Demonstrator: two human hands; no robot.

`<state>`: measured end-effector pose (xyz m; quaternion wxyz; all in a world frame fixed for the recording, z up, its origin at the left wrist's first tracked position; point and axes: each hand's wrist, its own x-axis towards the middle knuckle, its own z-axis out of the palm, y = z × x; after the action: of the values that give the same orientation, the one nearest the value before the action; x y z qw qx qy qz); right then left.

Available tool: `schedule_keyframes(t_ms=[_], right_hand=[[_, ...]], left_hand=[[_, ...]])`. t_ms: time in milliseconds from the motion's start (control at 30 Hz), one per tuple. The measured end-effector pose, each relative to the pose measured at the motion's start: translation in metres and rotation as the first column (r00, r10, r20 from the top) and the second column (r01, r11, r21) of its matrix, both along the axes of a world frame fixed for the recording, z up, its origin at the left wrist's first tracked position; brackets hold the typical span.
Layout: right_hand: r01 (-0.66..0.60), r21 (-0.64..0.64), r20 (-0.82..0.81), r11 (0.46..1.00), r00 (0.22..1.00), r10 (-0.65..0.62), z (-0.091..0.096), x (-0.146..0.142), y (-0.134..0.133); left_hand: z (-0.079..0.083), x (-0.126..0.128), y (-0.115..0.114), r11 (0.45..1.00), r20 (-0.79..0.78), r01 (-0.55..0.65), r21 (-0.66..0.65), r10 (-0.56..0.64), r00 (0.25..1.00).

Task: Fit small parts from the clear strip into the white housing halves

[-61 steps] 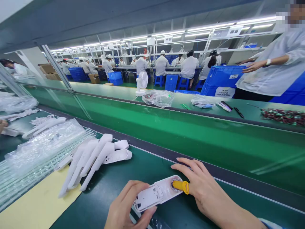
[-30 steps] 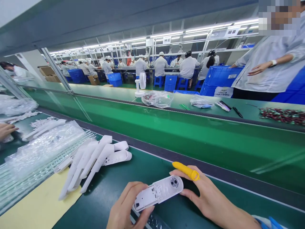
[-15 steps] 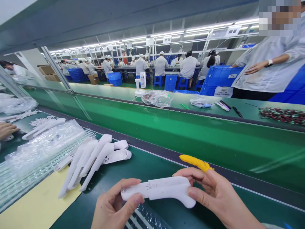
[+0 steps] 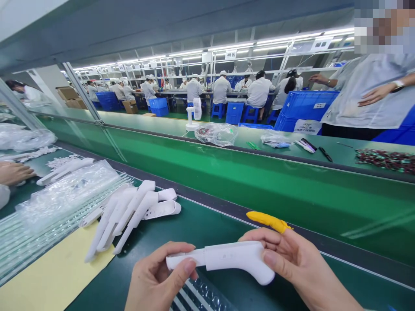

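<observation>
Between my two hands is a white plastic housing (image 4: 233, 257), held above the green bench, its wide curved end toward the right. My left hand (image 4: 165, 270) pinches the narrow, open-topped end between thumb and fingers. At the wide end, my right hand (image 4: 288, 259) grips with thumb in front and fingers behind; its index finger wears a yellow finger cot (image 4: 269, 221) and points out to the left. The fingers behind the housing are partly hidden. Farther left lies a pile of similar white plastic housings (image 4: 129, 211).
Beneath my hands is a bubble-wrap sheet with pale strips (image 4: 194, 298). Yellow paper (image 4: 58, 276) and plastic bags (image 4: 71, 185) lie on the left, near a co-worker's hand (image 4: 14, 172). Beyond the green belt (image 4: 227, 177) stand a small white fan (image 4: 194, 114) and a person in white (image 4: 372, 95).
The housing has rolled slightly in my hands, showing more of its smooth side and less of its inside. Across the belt, the standing person's hands have shifted. My grips stay the same.
</observation>
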<state>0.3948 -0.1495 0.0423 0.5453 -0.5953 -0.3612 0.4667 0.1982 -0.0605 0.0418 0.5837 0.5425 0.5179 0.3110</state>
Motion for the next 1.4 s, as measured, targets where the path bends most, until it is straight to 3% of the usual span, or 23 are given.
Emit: schedule_keyframes(t_ms=[133, 300, 633, 767, 900, 1033, 1400], right_hand=[[0.010, 0.007, 0.017, 1.000, 1.000, -0.010, -0.002, 0.001, 0.000], [-0.006, -0.004, -0.002, 1.000, 1.000, 0.006, -0.006, 0.002, -0.001], [-0.012, -0.048, -0.067, 0.999, 0.998, 0.009, -0.007, 0.000, 0.000], [-0.044, 0.003, -0.051, 0.999, 0.998, 0.044, -0.009, 0.005, 0.002], [-0.122, 0.065, 0.176, 0.990, 0.978, 0.109, -0.011, 0.014, 0.002], [-0.112, 0.039, 0.407, 0.993, 0.909, 0.087, -0.011, 0.019, -0.001], [-0.116, 0.078, 0.614, 0.990, 0.788, 0.044, -0.019, 0.019, -0.005]], left_hand=[[-0.004, -0.003, 0.004, 0.995, -0.033, 0.100, -0.016, -0.101, 0.994], [-0.001, 0.000, 0.002, 0.999, -0.028, 0.041, 0.008, -0.041, 0.999], [-0.002, 0.004, 0.002, 0.998, -0.028, 0.059, -0.006, -0.060, 0.998], [-0.004, 0.001, 0.003, 0.999, 0.017, 0.039, 0.018, -0.040, 0.999], [-0.009, -0.007, 0.007, 0.980, 0.079, 0.112, 0.167, -0.127, 0.989], [-0.013, -0.013, 0.010, 0.936, 0.064, 0.196, 0.292, -0.224, 0.973], [-0.015, -0.012, 0.009, 0.904, 0.029, 0.186, 0.384, -0.214, 0.977]])
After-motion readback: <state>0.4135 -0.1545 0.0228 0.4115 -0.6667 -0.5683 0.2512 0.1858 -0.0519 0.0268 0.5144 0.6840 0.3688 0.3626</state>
